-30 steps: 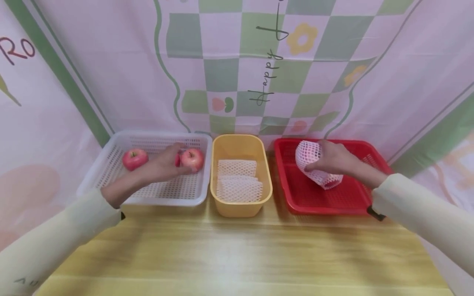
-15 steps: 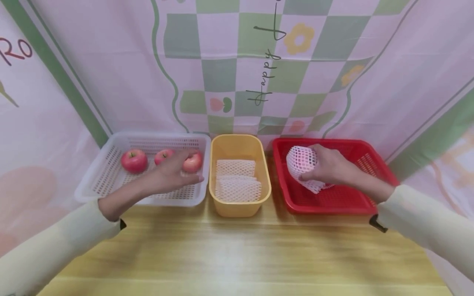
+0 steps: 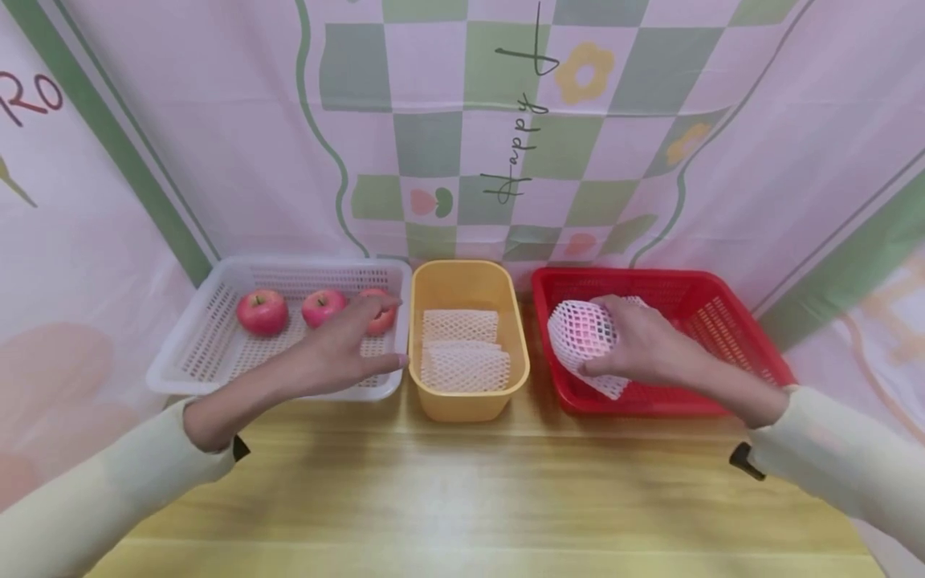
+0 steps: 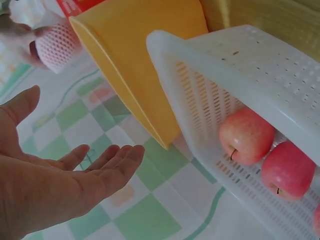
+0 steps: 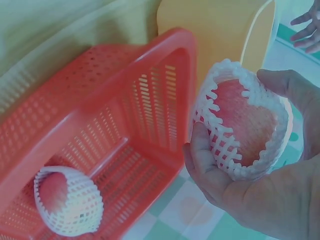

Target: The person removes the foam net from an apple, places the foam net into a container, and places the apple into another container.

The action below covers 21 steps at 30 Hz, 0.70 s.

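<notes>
My left hand (image 3: 343, 349) hovers over the right part of the white basket (image 3: 177, 365), thumb and fingers spread and holding nothing. Three red apples sit in that basket; the rightmost apple (image 3: 379, 315) is partly covered by my fingers in the head view, and the middle apple (image 3: 323, 307) and left apple (image 3: 262, 312) lie beside it. My right hand (image 3: 643, 337) grips an apple (image 5: 245, 122) wrapped in a white foam net (image 5: 227, 145), over the left side of the red basket (image 3: 751, 345). Red skin shows through the net's open end in the right wrist view.
Between the baskets stands a yellow bin (image 3: 470, 409) with folded foam nets (image 3: 466, 369) inside. Another netted apple (image 5: 70, 202) lies in the red basket. A patterned cloth (image 3: 499, 144) hangs behind, and the wooden table (image 3: 448, 498) extends in front.
My left hand has left the rightmost apple, shifting right and nearer with its fingers spreading, so the middle apple shows. My right hand has carried the netted apple left and slightly nearer.
</notes>
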Motion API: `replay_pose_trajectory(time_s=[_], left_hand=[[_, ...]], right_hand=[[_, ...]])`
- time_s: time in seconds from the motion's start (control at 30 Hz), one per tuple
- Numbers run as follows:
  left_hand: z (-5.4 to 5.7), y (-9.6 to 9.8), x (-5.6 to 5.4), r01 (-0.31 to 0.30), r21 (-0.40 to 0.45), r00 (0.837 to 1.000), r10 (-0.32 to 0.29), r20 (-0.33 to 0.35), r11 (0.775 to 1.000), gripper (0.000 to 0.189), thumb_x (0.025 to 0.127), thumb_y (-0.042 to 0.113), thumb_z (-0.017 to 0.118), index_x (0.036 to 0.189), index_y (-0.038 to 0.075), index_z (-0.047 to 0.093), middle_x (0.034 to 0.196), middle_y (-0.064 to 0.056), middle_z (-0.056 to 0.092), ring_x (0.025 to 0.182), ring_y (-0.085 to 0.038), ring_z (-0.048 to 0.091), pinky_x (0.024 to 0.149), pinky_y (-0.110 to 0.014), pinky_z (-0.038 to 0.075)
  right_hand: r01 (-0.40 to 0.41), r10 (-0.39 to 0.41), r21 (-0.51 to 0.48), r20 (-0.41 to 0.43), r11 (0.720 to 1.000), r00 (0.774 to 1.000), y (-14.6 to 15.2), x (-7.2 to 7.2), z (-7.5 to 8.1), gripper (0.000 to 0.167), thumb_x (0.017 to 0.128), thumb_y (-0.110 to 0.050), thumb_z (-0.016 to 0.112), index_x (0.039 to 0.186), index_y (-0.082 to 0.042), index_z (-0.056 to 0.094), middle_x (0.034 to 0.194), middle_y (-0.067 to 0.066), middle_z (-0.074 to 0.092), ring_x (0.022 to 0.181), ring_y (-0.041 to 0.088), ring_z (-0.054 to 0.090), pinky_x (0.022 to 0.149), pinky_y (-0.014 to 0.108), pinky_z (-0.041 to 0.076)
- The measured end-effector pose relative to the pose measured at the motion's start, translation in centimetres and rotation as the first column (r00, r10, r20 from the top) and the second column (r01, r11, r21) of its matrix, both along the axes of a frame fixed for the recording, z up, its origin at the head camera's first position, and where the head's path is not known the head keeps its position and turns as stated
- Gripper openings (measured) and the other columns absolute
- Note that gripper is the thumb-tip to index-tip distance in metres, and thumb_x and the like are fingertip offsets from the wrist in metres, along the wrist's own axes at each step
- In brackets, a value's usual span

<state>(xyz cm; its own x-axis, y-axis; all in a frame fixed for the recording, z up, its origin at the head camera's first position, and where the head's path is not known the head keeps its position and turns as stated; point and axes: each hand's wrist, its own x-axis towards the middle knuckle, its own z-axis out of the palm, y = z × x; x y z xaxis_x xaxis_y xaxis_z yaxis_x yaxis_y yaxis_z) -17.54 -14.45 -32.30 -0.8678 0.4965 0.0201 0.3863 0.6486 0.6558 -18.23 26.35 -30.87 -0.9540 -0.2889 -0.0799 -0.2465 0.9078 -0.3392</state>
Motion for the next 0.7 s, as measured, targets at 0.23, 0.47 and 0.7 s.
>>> replay_pose_trajectory(time_s=[0.23, 0.47, 0.7], left_hand=[[0.0, 0.4, 1.3, 0.029, -0.005, 0.998, -0.029, -0.046, 1.0, 0.077, 0.093, 0.029, 0.082, 0.154, -0.001, 0.045, 0.152, -0.021, 0.053, 0.141, -0.037, 0.052, 0.118, -0.057, 0.043], [-0.1, 0.7, 2.5, 0.044, -0.004, 0.996, -0.044, -0.08, 0.999, 0.072, 0.093, 0.028, 0.083, 0.151, 0.001, 0.05, 0.151, -0.018, 0.056, 0.138, -0.037, 0.055, 0.115, -0.057, 0.046], [-0.6, 1.1, 3.7, 0.055, 0.085, 0.998, -0.052, -0.039, 0.995, 0.067, 0.092, 0.024, 0.083, 0.15, 0.006, 0.053, 0.15, -0.011, 0.059, 0.133, -0.033, 0.059, 0.111, -0.054, 0.05]], right_hand=[[-0.051, 0.049, -0.046, -0.046, 0.998, 0.998, -0.7, 1.5, -0.2, 0.09, 0.068, -0.035, 0.097, 0.135, 0.008, 0.055, 0.113, 0.017, 0.068, 0.096, 0.029, 0.062, 0.08, 0.047, 0.061], [-0.108, 0.102, -0.076, -0.075, 0.991, 0.992, -1.3, 3.1, -0.7, 0.09, 0.063, -0.032, 0.099, 0.134, 0.006, 0.059, 0.113, 0.014, 0.07, 0.096, 0.026, 0.064, 0.081, 0.047, 0.06], [-0.134, 0.128, -0.111, -0.063, 0.985, 0.99, -1.7, 4.4, -1.3, 0.091, 0.063, -0.033, 0.1, 0.135, 0.003, 0.059, 0.113, 0.009, 0.07, 0.094, 0.02, 0.063, 0.081, 0.042, 0.059]])
